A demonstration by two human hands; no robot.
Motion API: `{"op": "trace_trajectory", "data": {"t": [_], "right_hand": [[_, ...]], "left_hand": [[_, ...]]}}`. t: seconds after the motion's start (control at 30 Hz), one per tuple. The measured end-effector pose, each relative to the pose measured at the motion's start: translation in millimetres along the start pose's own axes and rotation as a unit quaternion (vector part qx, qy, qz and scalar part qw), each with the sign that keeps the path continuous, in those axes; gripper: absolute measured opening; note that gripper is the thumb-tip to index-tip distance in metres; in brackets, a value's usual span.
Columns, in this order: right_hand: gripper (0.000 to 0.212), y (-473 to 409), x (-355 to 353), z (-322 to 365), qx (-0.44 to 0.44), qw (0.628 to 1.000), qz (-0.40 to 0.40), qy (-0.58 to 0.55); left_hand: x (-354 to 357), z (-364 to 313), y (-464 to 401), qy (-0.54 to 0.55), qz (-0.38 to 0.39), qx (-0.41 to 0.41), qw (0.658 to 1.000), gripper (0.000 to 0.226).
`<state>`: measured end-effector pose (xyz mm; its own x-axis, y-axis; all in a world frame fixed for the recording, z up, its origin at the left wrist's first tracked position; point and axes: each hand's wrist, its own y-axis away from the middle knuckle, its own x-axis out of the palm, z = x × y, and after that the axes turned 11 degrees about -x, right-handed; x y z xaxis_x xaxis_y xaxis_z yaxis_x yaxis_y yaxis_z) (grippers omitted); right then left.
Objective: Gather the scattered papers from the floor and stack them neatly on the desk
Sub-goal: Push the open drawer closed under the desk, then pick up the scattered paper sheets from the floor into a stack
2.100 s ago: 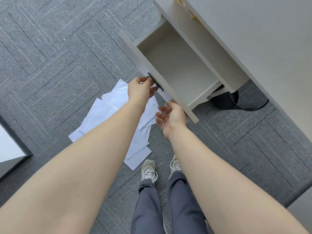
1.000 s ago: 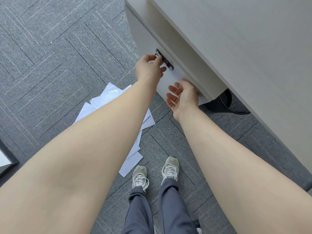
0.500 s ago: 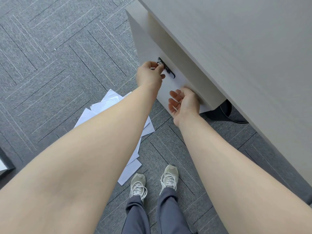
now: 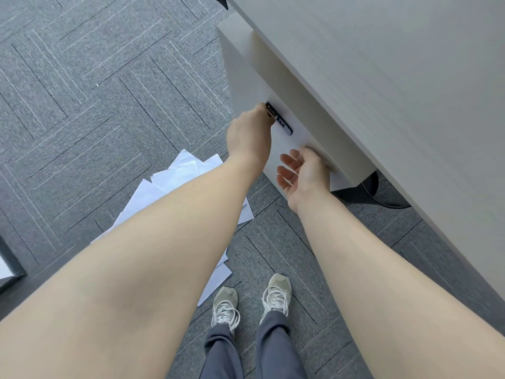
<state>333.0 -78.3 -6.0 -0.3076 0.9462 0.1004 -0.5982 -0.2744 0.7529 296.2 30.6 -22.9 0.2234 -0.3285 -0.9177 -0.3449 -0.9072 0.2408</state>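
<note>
Gripping, seemingly, drawer lock (image 4: 282,124): left hand (image 4: 250,135); right hand (image 4: 303,175) loose.

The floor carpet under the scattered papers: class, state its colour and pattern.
Grey carpet tiles with thin pale and dark stripes laid herringbone-style, seen in the head view.

Left fingertips hidden behind the left hand (image 4: 250,135) at the lock (image 4: 278,122) — papers (image 4: 185,170) partly covered by the forearm, desk (image 4: 382,77) cropped.
</note>
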Motion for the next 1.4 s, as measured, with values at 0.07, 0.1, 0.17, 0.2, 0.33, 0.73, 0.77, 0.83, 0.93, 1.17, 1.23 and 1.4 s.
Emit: {"op": "trace_trajectory", "data": {"t": [0.07, 0.1, 0.17, 0.2, 0.33, 0.73, 0.77, 0.83, 0.93, 1.17, 1.23, 1.4], "right_hand": [[0.021, 0.1, 0.6, 0.2, -0.002, 1.0, 0.006, 0.005], [0.021, 0.1, 0.5, 0.2, -0.003, 1.0, 0.008, 0.006], [0.021, 0.3, 0.3, 0.5, -0.004, 1.0, 0.008, 0.007], [0.021, 0.4, 0.3, 0.5, -0.005, 1.0, 0.007, 0.007], [0.021, 0.3, 2.1, 1.0, -0.007, 1.0, 0.011, 0.008], [0.021, -0.8, 5.4, 1.1, -0.011, 0.999, 0.03, 0.018], [0.021, -0.3, 5.3, 0.9, -0.012, 0.999, 0.031, 0.02], [0.019, 1.1, 5.4, 1.3, -0.017, 0.999, 0.036, 0.025], [0.015, 6.3, 6.8, 4.7, -0.027, 0.998, 0.05, 0.032], [0.011, 34.7, 19.1, 4.3, -0.034, 0.993, 0.093, 0.062], [0.011, 47.1, 25.7, -0.5, -0.035, 0.99, 0.114, 0.079], [0.011, 87.4, 45.5, -25.1, -0.033, 0.97, 0.184, 0.153]], "left_hand": [[0.6, 2.4, 0.4, -0.019, -0.005, 0.018, 1.0, 0.023], [0.8, 3.0, 0.5, -0.025, -0.008, 0.027, 0.999, 0.024], [1.6, 3.6, 1.1, -0.035, -0.012, 0.042, 0.998, 0.027], [2.1, 3.8, 1.5, -0.039, -0.012, 0.046, 0.998, 0.028], [5.4, 3.7, 2.2, -0.039, -0.009, 0.046, 0.998, 0.028], [16.4, 5.3, -2.8, 0.163, 0.067, -0.043, 0.983, 0.025], [16.1, 5.0, -2.4, 0.192, 0.085, -0.054, 0.976, 0.026], [18.2, 5.2, -1.8, 0.239, 0.115, -0.073, 0.961, 0.028], [19.7, 8.3, 2.0, 0.29, 0.129, -0.106, 0.942, 0.03], [-1.2, 44.9, 37.8, 0.307, 0.091, -0.163, 0.933, 0.03], [-10.4, 61.7, 52.3, 0.31, 0.084, -0.184, 0.929, 0.034], [-40.0, 110.6, 92.5, 0.335, 0.05, -0.235, 0.911, 0.045]]}}
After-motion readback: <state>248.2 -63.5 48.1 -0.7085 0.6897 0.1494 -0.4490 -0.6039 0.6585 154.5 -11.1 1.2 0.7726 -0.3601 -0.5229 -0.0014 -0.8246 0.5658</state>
